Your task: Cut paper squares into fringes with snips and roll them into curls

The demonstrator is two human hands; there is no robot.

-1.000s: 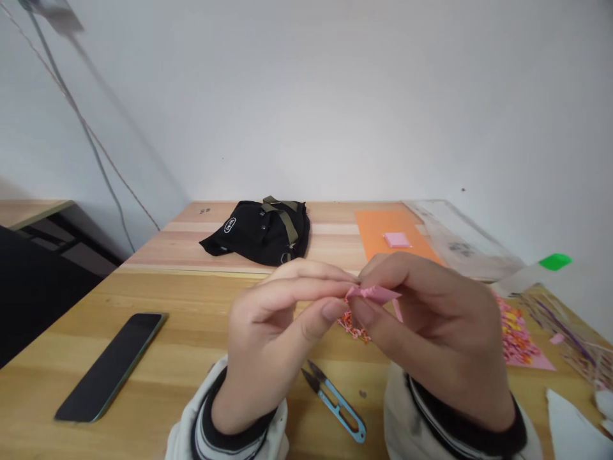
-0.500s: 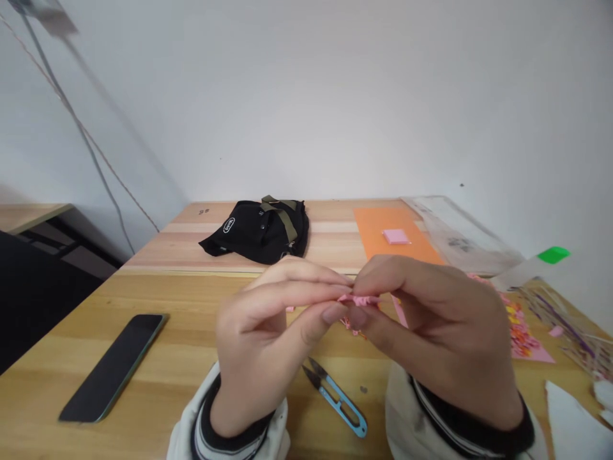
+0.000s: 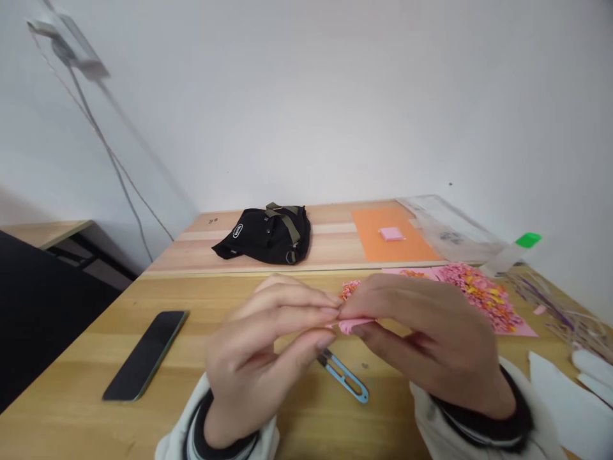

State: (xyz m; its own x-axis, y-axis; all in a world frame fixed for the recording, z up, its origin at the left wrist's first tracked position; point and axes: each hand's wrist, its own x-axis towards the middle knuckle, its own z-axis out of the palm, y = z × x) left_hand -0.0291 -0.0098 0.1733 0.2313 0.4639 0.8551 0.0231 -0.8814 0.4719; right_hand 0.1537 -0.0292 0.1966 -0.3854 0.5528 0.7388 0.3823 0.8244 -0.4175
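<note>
My left hand [image 3: 268, 354] and my right hand [image 3: 426, 335] meet above the table, thumbs and fingers pinched on a small curled pink paper strip [image 3: 353, 325]. It appears folded or crimped, and the fingertips hide part of it. Below the hands lie blue thread snips [image 3: 345, 378], their blades partly covered by my left thumb. Behind my right hand, pink, orange and yellow curled bits [image 3: 479, 291] cover a pink sheet [image 3: 524, 329]. A smaller orange and pink cluster [image 3: 348, 291] shows just beyond the fingertips.
A phone [image 3: 146, 358] lies on the left of the wooden table [image 3: 191, 409]. At the back are a black bag [image 3: 268, 236] and an orange sheet [image 3: 373, 246] bearing a pink pad [image 3: 391, 234]. A green-capped bottle [image 3: 527, 241] and white paper pieces [image 3: 565, 402] are at right.
The camera view has shifted, showing more of the colourful bits. Both hands sit slightly lower in view. The right fingertips have changed position on the pink strip, and a broader curl now shows.
</note>
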